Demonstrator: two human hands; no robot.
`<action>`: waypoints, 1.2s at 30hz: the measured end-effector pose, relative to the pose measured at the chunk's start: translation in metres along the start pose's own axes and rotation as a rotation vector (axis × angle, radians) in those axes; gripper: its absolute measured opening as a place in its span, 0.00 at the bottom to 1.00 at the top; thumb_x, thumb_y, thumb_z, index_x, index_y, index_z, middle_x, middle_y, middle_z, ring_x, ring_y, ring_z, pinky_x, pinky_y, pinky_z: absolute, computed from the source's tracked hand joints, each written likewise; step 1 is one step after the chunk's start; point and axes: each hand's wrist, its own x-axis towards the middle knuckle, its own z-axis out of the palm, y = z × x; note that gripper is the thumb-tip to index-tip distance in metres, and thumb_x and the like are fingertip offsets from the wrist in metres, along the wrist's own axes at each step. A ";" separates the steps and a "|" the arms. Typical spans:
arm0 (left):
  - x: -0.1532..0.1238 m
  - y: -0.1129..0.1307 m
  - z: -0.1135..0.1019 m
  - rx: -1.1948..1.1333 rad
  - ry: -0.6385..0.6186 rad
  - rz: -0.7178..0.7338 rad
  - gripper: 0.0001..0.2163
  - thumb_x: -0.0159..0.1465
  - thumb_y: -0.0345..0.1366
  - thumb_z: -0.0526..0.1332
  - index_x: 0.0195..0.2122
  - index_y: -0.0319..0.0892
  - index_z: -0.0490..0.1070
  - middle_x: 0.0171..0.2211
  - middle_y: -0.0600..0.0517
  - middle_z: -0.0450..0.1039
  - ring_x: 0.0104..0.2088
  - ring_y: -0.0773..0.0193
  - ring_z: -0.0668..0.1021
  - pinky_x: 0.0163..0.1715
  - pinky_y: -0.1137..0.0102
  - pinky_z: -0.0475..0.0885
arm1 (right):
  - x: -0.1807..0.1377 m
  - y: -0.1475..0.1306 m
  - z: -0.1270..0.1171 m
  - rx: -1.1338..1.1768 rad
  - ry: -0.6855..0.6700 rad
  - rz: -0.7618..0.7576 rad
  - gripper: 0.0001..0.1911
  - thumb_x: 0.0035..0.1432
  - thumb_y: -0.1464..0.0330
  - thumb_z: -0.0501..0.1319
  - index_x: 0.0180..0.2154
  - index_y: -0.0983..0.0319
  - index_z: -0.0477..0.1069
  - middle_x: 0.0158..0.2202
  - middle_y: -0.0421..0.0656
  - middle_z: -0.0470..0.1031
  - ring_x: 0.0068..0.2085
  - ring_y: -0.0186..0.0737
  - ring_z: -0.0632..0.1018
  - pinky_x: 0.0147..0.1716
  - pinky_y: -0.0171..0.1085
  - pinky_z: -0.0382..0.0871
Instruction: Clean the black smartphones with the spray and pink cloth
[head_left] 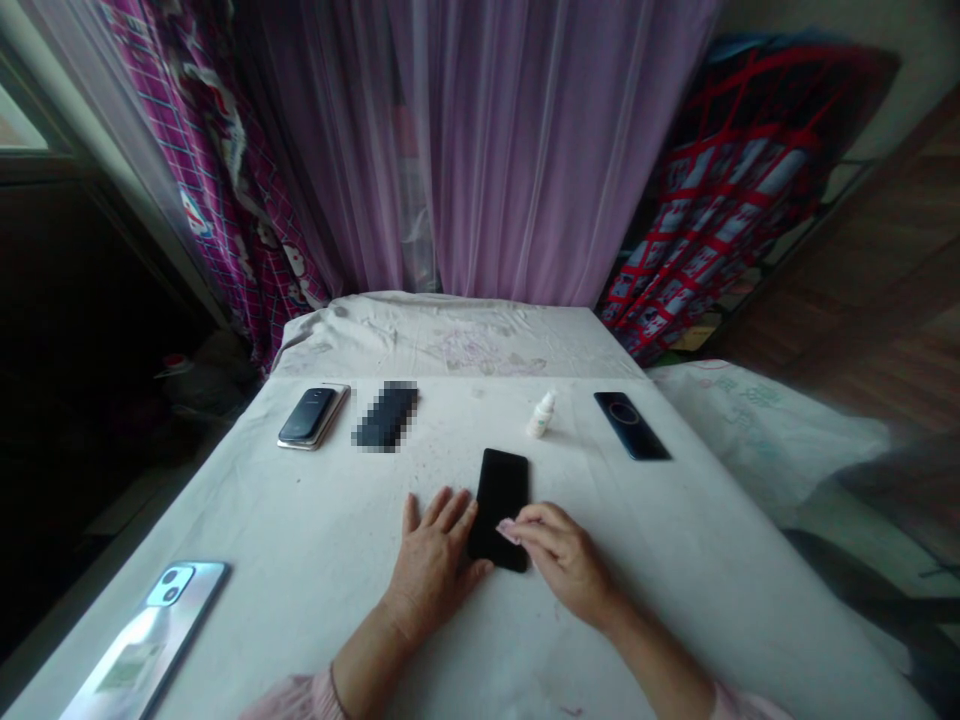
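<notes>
Centrally, left hand [433,555] spread at edge of black phone [502,488], right grip [568,562] pinching pink cloth [508,529], wide tablecloth [697,560] rightward

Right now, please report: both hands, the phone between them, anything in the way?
Left hand at left edge of black phone. Right hand pinching pink cloth over it. Phone flat; white bottle apart, beyond.

Pink cloth [508,529] over black phone [503,486]
</notes>
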 end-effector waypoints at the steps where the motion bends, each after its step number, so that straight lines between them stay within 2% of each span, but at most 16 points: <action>1: -0.001 -0.001 0.001 -0.003 0.001 0.005 0.31 0.62 0.51 0.59 0.64 0.45 0.57 0.63 0.42 0.60 0.63 0.43 0.61 0.59 0.35 0.47 | 0.002 0.006 -0.003 0.065 0.106 0.064 0.11 0.64 0.66 0.56 0.40 0.56 0.78 0.37 0.45 0.75 0.39 0.38 0.76 0.40 0.37 0.73; 3: -0.002 -0.003 0.003 -0.004 0.009 0.014 0.32 0.62 0.52 0.59 0.65 0.45 0.55 0.63 0.41 0.60 0.63 0.44 0.61 0.59 0.36 0.45 | 0.005 0.020 -0.009 0.189 0.326 0.233 0.12 0.60 0.62 0.59 0.41 0.58 0.78 0.40 0.47 0.77 0.42 0.41 0.77 0.43 0.40 0.73; 5: -0.003 -0.001 0.007 0.005 0.025 0.022 0.36 0.61 0.55 0.59 0.66 0.43 0.53 0.63 0.38 0.59 0.63 0.43 0.61 0.60 0.38 0.46 | 0.005 0.031 -0.014 0.321 0.477 0.421 0.17 0.54 0.58 0.63 0.42 0.59 0.78 0.42 0.48 0.78 0.43 0.45 0.78 0.44 0.44 0.73; 8: 0.000 0.011 0.014 0.027 0.048 0.036 0.44 0.56 0.63 0.58 0.66 0.39 0.52 0.63 0.35 0.57 0.63 0.41 0.61 0.60 0.40 0.50 | 0.005 0.040 -0.018 0.514 0.534 0.598 0.24 0.45 0.54 0.68 0.43 0.60 0.78 0.45 0.49 0.79 0.47 0.49 0.77 0.49 0.48 0.70; 11: 0.007 0.025 0.024 0.057 0.077 0.036 0.51 0.50 0.67 0.60 0.66 0.36 0.51 0.64 0.33 0.55 0.64 0.38 0.59 0.59 0.41 0.53 | 0.004 0.041 -0.019 0.613 0.543 0.635 0.25 0.41 0.54 0.71 0.41 0.59 0.78 0.47 0.48 0.78 0.51 0.50 0.75 0.55 0.50 0.65; 13: 0.013 0.031 0.031 0.069 0.088 0.031 0.50 0.50 0.66 0.61 0.65 0.34 0.53 0.64 0.32 0.55 0.63 0.39 0.60 0.59 0.44 0.56 | 0.004 0.041 -0.021 0.660 0.545 0.637 0.25 0.40 0.54 0.71 0.41 0.58 0.79 0.47 0.48 0.78 0.51 0.50 0.75 0.55 0.50 0.64; 16: 0.020 0.033 0.034 0.083 0.084 0.016 0.45 0.53 0.61 0.63 0.63 0.33 0.58 0.63 0.32 0.56 0.62 0.40 0.63 0.58 0.48 0.61 | 0.006 0.042 -0.024 0.735 0.528 0.619 0.24 0.40 0.54 0.72 0.40 0.59 0.79 0.46 0.49 0.79 0.49 0.51 0.76 0.52 0.49 0.67; 19: 0.022 0.029 0.027 0.089 0.069 0.042 0.40 0.56 0.59 0.62 0.61 0.34 0.61 0.62 0.33 0.59 0.61 0.41 0.66 0.57 0.50 0.65 | 0.006 0.042 -0.028 0.796 0.520 0.604 0.24 0.40 0.54 0.72 0.39 0.58 0.79 0.46 0.48 0.79 0.47 0.50 0.78 0.49 0.48 0.69; 22: 0.018 0.021 0.013 0.057 0.081 0.100 0.36 0.60 0.59 0.57 0.59 0.33 0.64 0.59 0.33 0.64 0.58 0.44 0.69 0.55 0.53 0.68 | 0.006 0.042 -0.028 0.804 0.499 0.595 0.23 0.40 0.54 0.72 0.39 0.57 0.79 0.45 0.47 0.79 0.45 0.49 0.78 0.47 0.48 0.70; 26: 0.007 0.006 -0.002 -0.064 0.168 0.124 0.26 0.69 0.52 0.48 0.59 0.39 0.64 0.52 0.40 0.74 0.49 0.55 0.78 0.48 0.63 0.75 | 0.008 0.038 -0.021 0.728 0.455 0.567 0.25 0.44 0.53 0.70 0.42 0.58 0.78 0.40 0.47 0.80 0.41 0.48 0.80 0.43 0.46 0.72; 28: 0.003 -0.001 -0.004 -0.096 0.223 0.116 0.23 0.71 0.48 0.44 0.59 0.41 0.64 0.49 0.43 0.77 0.44 0.58 0.81 0.44 0.67 0.77 | 0.015 0.032 -0.017 0.625 0.432 0.507 0.24 0.49 0.53 0.66 0.44 0.59 0.77 0.37 0.46 0.79 0.37 0.45 0.79 0.38 0.43 0.73; 31: -0.002 -0.008 -0.004 -0.103 0.297 0.116 0.21 0.72 0.44 0.43 0.57 0.41 0.65 0.46 0.45 0.78 0.41 0.60 0.82 0.42 0.69 0.78 | 0.036 0.021 -0.011 0.385 0.407 0.310 0.19 0.58 0.56 0.59 0.46 0.59 0.76 0.39 0.47 0.77 0.33 0.39 0.77 0.29 0.37 0.72; 32: -0.003 -0.009 -0.003 -0.108 0.315 0.117 0.20 0.72 0.44 0.43 0.57 0.41 0.66 0.45 0.45 0.79 0.41 0.60 0.82 0.42 0.69 0.78 | 0.045 0.018 -0.009 0.291 0.404 0.228 0.18 0.59 0.59 0.57 0.46 0.59 0.76 0.40 0.47 0.76 0.34 0.39 0.77 0.29 0.36 0.72; 34: -0.004 -0.010 -0.003 -0.132 0.340 0.104 0.19 0.72 0.42 0.44 0.56 0.42 0.66 0.46 0.46 0.79 0.41 0.61 0.82 0.42 0.70 0.78 | 0.062 0.014 -0.004 0.090 0.395 0.086 0.16 0.62 0.64 0.54 0.46 0.58 0.76 0.41 0.47 0.75 0.38 0.40 0.76 0.37 0.38 0.72; 36: -0.004 -0.010 -0.003 -0.162 0.349 0.086 0.18 0.72 0.41 0.45 0.57 0.43 0.65 0.46 0.46 0.78 0.42 0.61 0.82 0.42 0.69 0.78 | 0.075 0.016 0.002 -0.081 0.371 0.015 0.16 0.62 0.68 0.52 0.46 0.58 0.77 0.39 0.47 0.74 0.41 0.41 0.75 0.43 0.40 0.71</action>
